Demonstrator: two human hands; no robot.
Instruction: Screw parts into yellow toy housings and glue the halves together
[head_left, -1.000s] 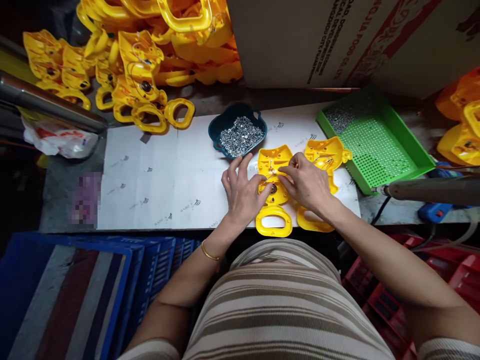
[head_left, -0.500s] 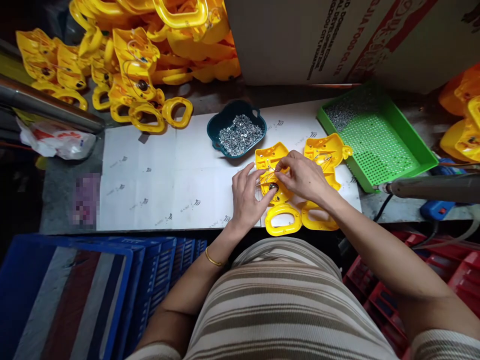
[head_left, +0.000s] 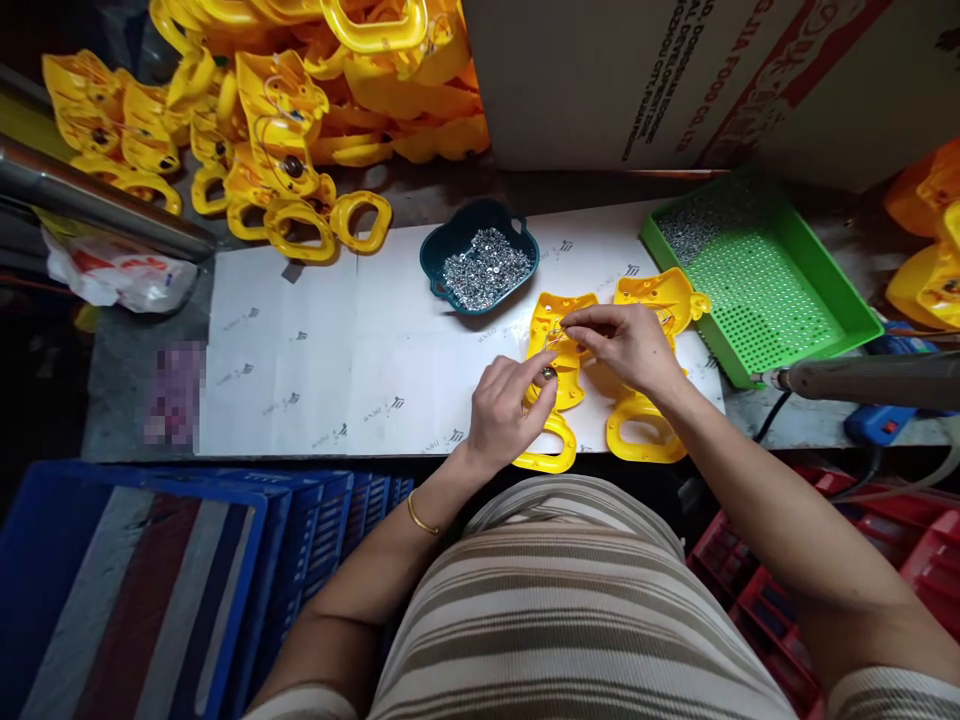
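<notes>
In the head view, the left hand is half curled over the lower part of a yellow shell, its forefinger and thumb bent toward each other around a dark round part; whether they grip it or only touch it, I cannot tell. The right hand comes over the upper part of the same shell, thumb and forefinger brought together near the thin wires; what lies between the tips is too small to tell. The shell lies open side up between the two hands on a white sheet that covers part of the worktop. Its ring-shaped handle is just below the left hand's thumb. A second yellow shell lies partly beneath the right hand. Beyond the left hand sits a dark teal bowl of small metal parts; beyond and to the right of the right hand is a green perforated tray.
</notes>
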